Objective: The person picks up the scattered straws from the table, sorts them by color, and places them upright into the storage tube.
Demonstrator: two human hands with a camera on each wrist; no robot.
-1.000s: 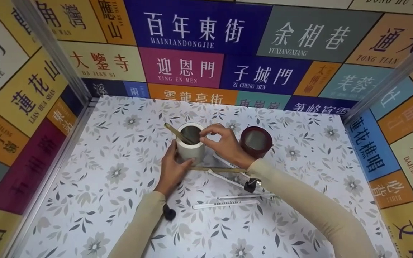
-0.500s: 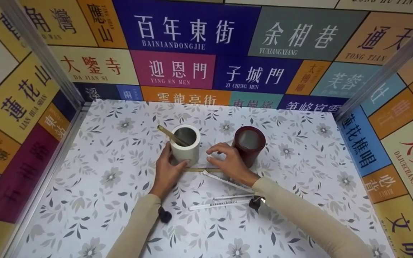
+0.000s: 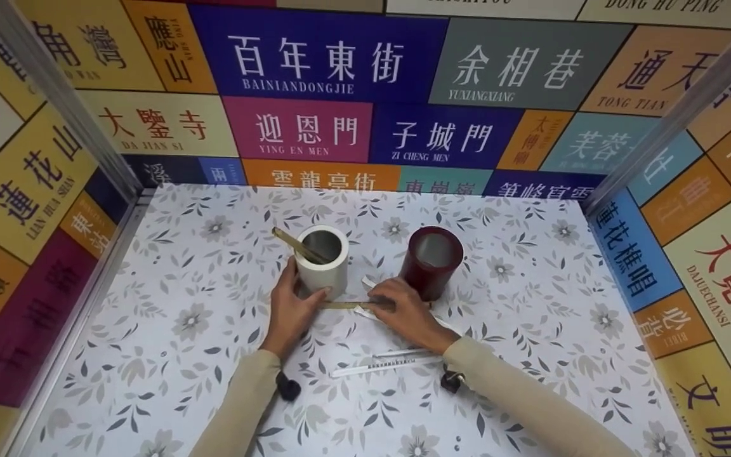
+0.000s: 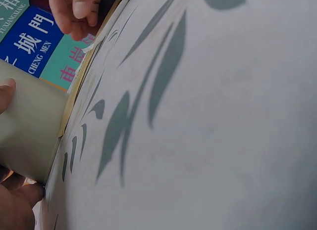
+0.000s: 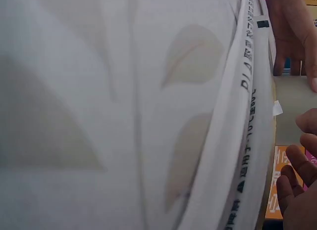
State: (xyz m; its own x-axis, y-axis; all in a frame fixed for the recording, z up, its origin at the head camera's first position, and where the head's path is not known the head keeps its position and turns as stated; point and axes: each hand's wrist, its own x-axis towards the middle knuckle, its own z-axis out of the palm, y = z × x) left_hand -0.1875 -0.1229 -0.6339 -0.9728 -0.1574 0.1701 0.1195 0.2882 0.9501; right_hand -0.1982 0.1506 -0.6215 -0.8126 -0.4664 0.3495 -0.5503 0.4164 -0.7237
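My left hand [image 3: 292, 311] grips the lower side of a white cylindrical cup [image 3: 324, 276] that stands upright on the table. A tan stick [image 3: 289, 238] leans in this cup, its end above the rim. My right hand [image 3: 403, 311] is low over the table, between the two cups, fingers loosely bent; in the right wrist view nothing shows between its fingers. Beneath it lies another tan stick [image 3: 343, 306]. Paper-wrapped straws lie beside that stick; one printed wrapper [image 5: 247, 116] fills much of the right wrist view's middle. The dark red cup [image 3: 432, 270] stands just behind my right hand.
Two more thin white wrapped straws [image 3: 375, 366] lie nearer the front. The table [image 3: 181, 381] has a floral cover. Panels printed with large characters [image 3: 315, 57] rise at the back and both sides, with metal corner posts [image 3: 80, 101].
My right hand has drawn back from the white cup's rim and come down toward the stick and straws. The left hand stays on the white cup. The head view has shifted slightly.
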